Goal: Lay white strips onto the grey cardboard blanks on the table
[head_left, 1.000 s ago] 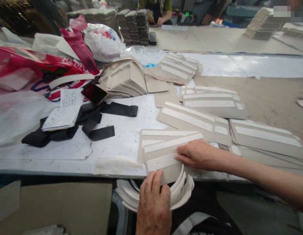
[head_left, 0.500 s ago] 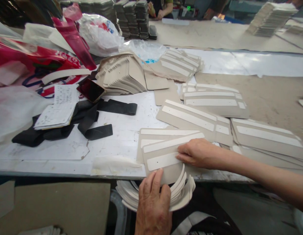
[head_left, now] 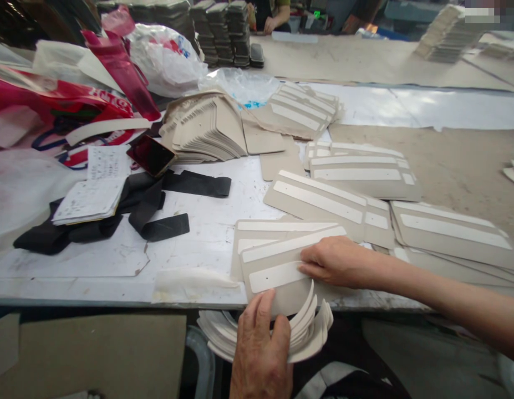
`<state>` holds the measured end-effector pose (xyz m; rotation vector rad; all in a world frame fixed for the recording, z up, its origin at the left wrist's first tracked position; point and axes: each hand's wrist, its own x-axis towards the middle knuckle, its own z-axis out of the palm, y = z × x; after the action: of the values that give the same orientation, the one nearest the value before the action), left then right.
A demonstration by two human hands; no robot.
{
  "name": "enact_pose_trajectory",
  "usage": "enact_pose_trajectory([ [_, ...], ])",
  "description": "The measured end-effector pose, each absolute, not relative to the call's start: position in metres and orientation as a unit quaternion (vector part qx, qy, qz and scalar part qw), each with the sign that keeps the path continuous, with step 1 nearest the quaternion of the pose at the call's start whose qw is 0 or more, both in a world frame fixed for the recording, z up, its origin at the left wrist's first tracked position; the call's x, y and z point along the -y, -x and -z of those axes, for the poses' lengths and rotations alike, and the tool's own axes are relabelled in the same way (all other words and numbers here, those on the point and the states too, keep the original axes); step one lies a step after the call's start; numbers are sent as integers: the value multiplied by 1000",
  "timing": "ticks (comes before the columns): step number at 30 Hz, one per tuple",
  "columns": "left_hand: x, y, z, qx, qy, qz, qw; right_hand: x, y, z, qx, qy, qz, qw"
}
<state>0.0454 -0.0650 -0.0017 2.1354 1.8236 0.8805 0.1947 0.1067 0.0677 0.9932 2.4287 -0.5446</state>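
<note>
A beige panel [head_left: 284,299] lies at the table's front edge, overlapping another beige panel [head_left: 248,224]. Two white strips run along it, and the lower white strip [head_left: 269,277] has a small dark hole. My right hand [head_left: 335,260] is closed, with thumb and finger at the right end of this lower strip. My left hand [head_left: 263,346] curls over a bundle of curved white strips [head_left: 310,332] just below the table edge. Its fingertips touch the panel's lower edge, and the strips fan out on both sides. The left palm is hidden.
Finished-looking panels with white strips [head_left: 356,174] lie beyond my right hand. A stack of beige pieces [head_left: 215,130], black straps [head_left: 144,194], a notepad [head_left: 90,199], a phone [head_left: 151,155] and a pink bottle [head_left: 119,72] lie left. A person's hand [head_left: 271,23] shows at the far table.
The view has shifted slightly, so things at the left sit a little further left and lower. Both hands keep nearly the same places on the panel and strips.
</note>
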Motion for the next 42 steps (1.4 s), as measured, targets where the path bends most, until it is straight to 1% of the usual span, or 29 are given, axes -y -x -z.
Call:
enact_pose_trajectory([
  [7, 64, -44, 3, -615, -731, -278, 104, -107, -194, -70, -879, -363, 199, 234],
  [12, 63, -43, 0, -614, -730, -277, 116, -106, -196, -68, -885, -359, 196, 222],
  [24, 61, -45, 10, -613, -735, -283, 70, -107, -195, -66, -885, -364, 199, 212],
  [28, 61, -44, 11, -604, -750, -266, 52, -105, -196, -65, -886, -365, 196, 209],
  [37, 61, -40, 3, -584, -776, -229, 67, -107, -195, -64, -882, -369, 193, 219],
  [42, 61, -45, 8, -606, -757, -243, 37, -106, -195, -63, -884, -368, 189, 217],
])
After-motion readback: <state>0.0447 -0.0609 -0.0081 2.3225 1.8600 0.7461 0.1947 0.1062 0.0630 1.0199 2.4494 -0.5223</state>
